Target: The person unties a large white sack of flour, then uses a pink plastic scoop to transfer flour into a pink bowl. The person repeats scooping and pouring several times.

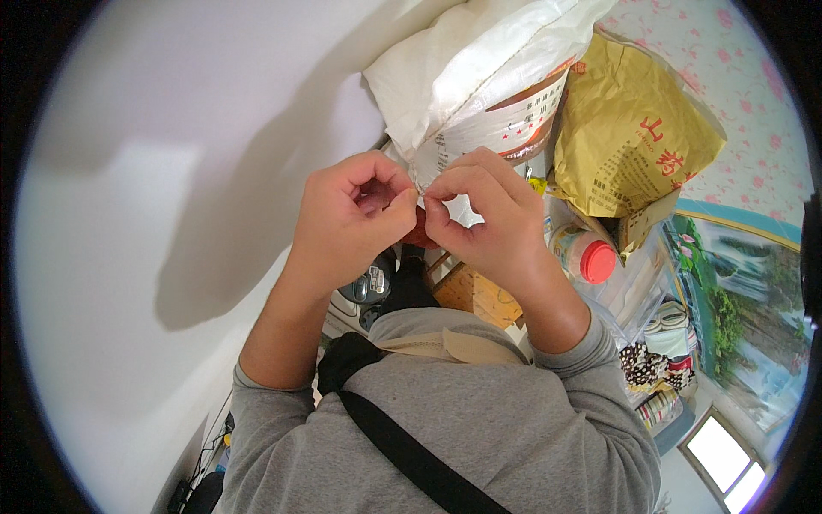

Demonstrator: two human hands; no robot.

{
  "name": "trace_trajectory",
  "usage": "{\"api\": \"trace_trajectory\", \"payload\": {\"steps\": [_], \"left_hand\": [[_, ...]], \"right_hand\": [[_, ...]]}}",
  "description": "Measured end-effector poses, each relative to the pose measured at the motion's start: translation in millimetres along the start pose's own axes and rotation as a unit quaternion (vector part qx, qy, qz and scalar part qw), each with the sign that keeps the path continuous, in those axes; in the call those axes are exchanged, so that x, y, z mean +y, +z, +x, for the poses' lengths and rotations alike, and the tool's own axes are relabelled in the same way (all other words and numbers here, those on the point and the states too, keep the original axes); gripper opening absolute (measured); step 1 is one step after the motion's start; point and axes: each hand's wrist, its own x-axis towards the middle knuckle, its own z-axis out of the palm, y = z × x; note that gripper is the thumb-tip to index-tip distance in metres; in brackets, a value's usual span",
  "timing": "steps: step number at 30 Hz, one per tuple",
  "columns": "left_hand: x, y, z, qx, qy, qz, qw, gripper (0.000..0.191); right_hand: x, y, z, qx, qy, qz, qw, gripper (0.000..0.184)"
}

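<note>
A large white woven plastic sack (475, 70) with a printed band leans beyond my hands, its stitched edge running down to a corner between them. My left hand (359, 218) pinches the gathered corner or its thread between thumb and forefinger. Close against it, my right hand (485, 218) pinches at the same spot, thumb to forefinger. The exact thing between the fingertips is too small to tell. A dark red part shows just below the fingertips, partly hidden by the hands.
Right of the sack stands a yellow printed paper bag (632, 135). Nearer are a jar with a red lid (597, 261), a clear plastic container (632, 289) and folded cloths (668, 331). A white wall (128, 225) rises at the left. A dark appliance (369, 283) is low down.
</note>
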Motion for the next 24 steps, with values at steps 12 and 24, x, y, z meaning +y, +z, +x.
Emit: {"api": "trace_trajectory", "payload": {"steps": [12,24], "left_hand": [[4,1,-3,-0.001,0.006,0.003,1.000,0.005],[5,1,-1,0.004,0.010,0.012,1.000,0.006]], "right_hand": [[-1,2,2,-0.032,0.023,0.000,0.999,0.027],[-5,-1,-6,-0.059,0.345,0.258,0.900,0.012]]}}
